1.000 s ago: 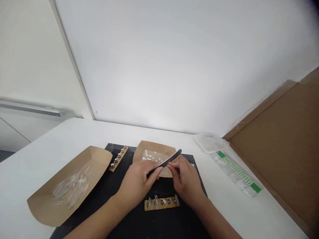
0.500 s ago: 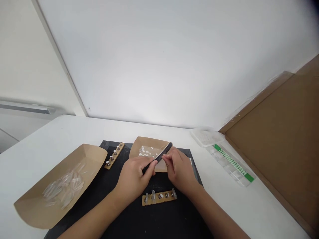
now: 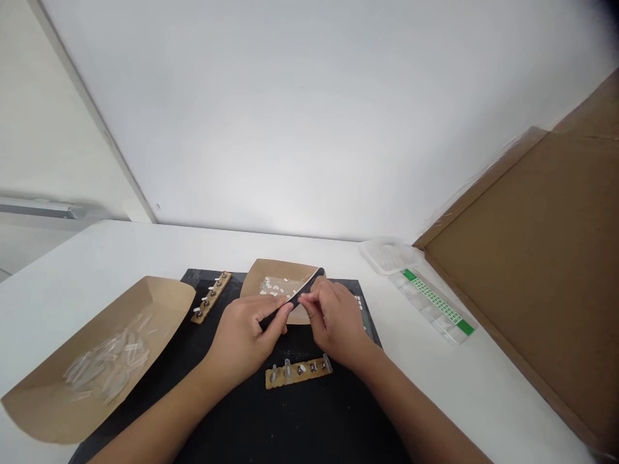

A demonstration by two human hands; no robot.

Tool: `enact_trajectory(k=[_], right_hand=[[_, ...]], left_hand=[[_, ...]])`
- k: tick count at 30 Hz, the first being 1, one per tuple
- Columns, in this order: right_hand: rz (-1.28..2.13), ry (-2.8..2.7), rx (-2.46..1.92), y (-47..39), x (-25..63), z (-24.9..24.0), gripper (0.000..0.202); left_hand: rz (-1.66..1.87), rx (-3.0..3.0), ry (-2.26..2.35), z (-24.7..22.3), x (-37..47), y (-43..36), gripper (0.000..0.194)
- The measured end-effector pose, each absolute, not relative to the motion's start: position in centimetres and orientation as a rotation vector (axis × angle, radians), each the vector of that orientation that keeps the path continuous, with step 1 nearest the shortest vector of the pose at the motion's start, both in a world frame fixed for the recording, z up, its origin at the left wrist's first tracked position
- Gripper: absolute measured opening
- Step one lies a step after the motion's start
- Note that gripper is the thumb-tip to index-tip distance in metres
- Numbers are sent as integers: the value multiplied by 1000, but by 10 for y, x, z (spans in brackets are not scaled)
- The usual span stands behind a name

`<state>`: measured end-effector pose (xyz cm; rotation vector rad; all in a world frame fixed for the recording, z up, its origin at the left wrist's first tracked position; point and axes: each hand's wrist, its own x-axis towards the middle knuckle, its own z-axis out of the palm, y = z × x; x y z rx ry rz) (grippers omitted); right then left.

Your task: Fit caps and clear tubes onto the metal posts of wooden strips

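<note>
My left hand (image 3: 246, 332) is closed around the lower end of a black nail file (image 3: 309, 285) with a pale edge, which slants up to the right. Against the file, my right hand (image 3: 338, 319) pinches its fingertips together; what they hold is too small and hidden to make out. Both hands are raised in front of a small brown paper tray (image 3: 252, 274) with a clear bag of little white pieces (image 3: 273, 285) in it. Below the hands lies a tan strip (image 3: 293, 379) with several metal studs, some bearing clear nail tips and white bits.
A larger brown tray (image 3: 157, 293) at left holds a pile of clear nail tips (image 3: 109, 364). Another studded strip (image 3: 211, 298) lies on the black mat (image 3: 232, 419). At right are a clear compartment box (image 3: 430, 303) with a green label and a cardboard wall (image 3: 527, 245).
The whole view has shifted slightly, so everything sits a little further left and up. My right fingertips have moved slightly along the file toward my left hand. Both grips look the same.
</note>
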<state>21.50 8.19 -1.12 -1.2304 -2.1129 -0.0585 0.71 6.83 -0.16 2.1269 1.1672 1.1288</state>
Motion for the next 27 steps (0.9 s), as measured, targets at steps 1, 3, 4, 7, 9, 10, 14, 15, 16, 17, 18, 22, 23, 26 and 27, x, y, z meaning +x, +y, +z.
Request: enact_trajectory(k=[1, 3, 4, 7, 9, 10, 14, 15, 16, 17, 18, 22, 23, 26, 27], right_hand=[[-60, -2115, -1234, 82, 215, -11, 23], [-76, -2092, -1262, 83, 215, -11, 22], [-80, -2086, -1270, 83, 215, -11, 22], [-65, -2131, -1236, 82, 215, -10, 26], [-67, -2140, -1227, 83, 215, -9, 26], [-77, -2125, -1238, 83, 215, -9, 26], [-71, -2123, -1233, 83, 215, -7, 25], [-60, -2139, -1216, 83, 215, -7, 25], [-52, -2149, -1205, 83, 215, -7, 25], [-51, -2145, -1199, 83, 215, -7, 24], [-55, -2129, -1203, 83, 216, -7, 23], [-72, -2042, -1230, 83, 217, -9, 16], [-68, -2038, -1224, 82, 216, -9, 15], [-41, -2073, -1183, 79, 214, -11, 15], [-36, -2079, -1177, 79, 214, -11, 16]], left_hand=[[1128, 2129, 1164, -2, 7, 69, 43], [1128, 2138, 1163, -3, 7, 69, 42], [1128, 2144, 1165, -4, 7, 70, 41], [1120, 2160, 1162, -5, 7, 70, 40], [1119, 2167, 1148, -6, 7, 71, 40], [1129, 2171, 1149, -6, 7, 71, 40], [1159, 2184, 1155, -6, 7, 70, 39], [1161, 2188, 1152, -6, 6, 70, 38], [1167, 2192, 1150, -6, 6, 70, 36], [1175, 2196, 1147, -6, 6, 70, 33], [1183, 2201, 1145, -6, 6, 69, 31], [1208, 2210, 1151, -4, 7, 68, 31], [1212, 2212, 1155, -4, 7, 68, 32], [1235, 2217, 1162, -3, 9, 66, 34], [1243, 2215, 1156, -2, 9, 66, 33]])
